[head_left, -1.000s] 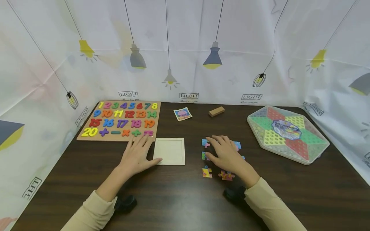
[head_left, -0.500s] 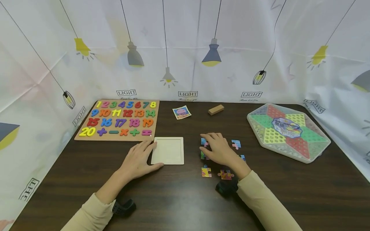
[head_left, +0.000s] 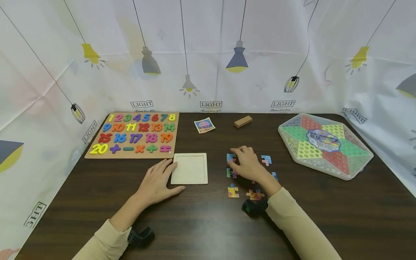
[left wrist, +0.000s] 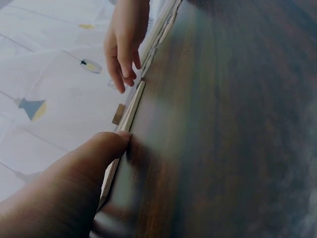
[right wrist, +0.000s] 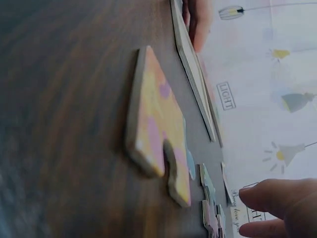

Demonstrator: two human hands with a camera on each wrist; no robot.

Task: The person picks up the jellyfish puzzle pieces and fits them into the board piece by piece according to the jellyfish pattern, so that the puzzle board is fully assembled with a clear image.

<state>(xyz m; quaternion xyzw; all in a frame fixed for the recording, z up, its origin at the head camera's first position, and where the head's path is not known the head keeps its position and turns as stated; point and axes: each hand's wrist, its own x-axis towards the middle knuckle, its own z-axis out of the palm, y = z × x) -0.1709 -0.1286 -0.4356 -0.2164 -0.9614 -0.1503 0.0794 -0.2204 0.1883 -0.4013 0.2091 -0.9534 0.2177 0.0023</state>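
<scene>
A square pale wooden puzzle tray [head_left: 189, 169] lies on the table, with no pieces inside. My left hand [head_left: 155, 185] rests at its left side, fingers along the left edge and thumb [left wrist: 116, 141] touching the near edge. Over several small jigsaw pieces hovers my right hand [head_left: 248, 166], its thumb and fingers apart in the right wrist view. Around it show a yellow piece [head_left: 233, 192], an orange-yellow piece [head_left: 255, 195], a blue-pink piece [head_left: 266, 160] and a green-purple piece [head_left: 231, 173]. A blue piece [head_left: 231, 157] sits by the fingertips; some pieces are partly hidden underneath.
At the back left lies a number board [head_left: 133, 135] with coloured numerals. A small picture card [head_left: 204, 125] and a wooden block [head_left: 243, 121] lie at the back middle. A hexagonal plastic game box [head_left: 325, 144] occupies the right. A printed curtain [head_left: 208, 54] stands behind.
My left hand has drawn back from the number board to the tray's left edge. My right hand has shifted slightly left and away from me, uncovering the blue-pink piece.
</scene>
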